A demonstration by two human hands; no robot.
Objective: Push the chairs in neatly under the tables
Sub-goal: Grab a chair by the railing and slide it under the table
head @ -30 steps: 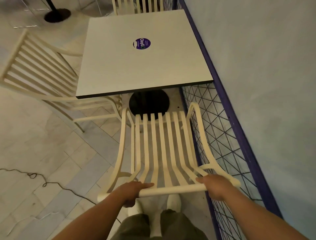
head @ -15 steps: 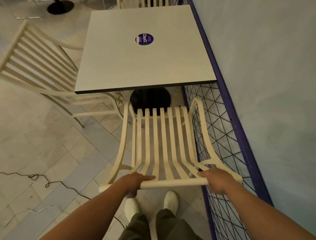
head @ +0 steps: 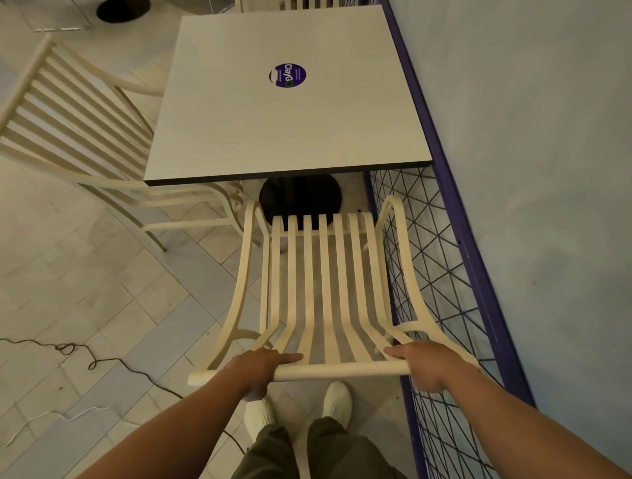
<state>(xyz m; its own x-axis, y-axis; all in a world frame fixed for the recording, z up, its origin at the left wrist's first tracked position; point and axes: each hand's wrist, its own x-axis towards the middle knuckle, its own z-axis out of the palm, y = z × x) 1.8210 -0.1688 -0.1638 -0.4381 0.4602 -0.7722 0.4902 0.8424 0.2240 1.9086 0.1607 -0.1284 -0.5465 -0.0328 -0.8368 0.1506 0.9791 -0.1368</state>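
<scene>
A cream slatted chair (head: 325, 287) stands in front of me, its seat front close to the near edge of the square white table (head: 239, 112). My left hand (head: 258, 367) and my right hand (head: 424, 364) both grip the chair's top back rail. The seat front lies over the table's round black base (head: 301, 195), just short of the tabletop edge. A second cream chair (head: 71, 133) sits at the table's left side, angled, its seat partly under the top.
A purple-framed wire fence (head: 444, 273) runs close along the chair's right side, with a pale wall behind it. A black cable (head: 89, 359) trails over the tiled floor at left. Another chair back (head: 307, 3) shows beyond the table's far edge. My white shoes stand below the rail.
The chair has slid forward toward the table with both hands on its rail. I have stepped closer.
</scene>
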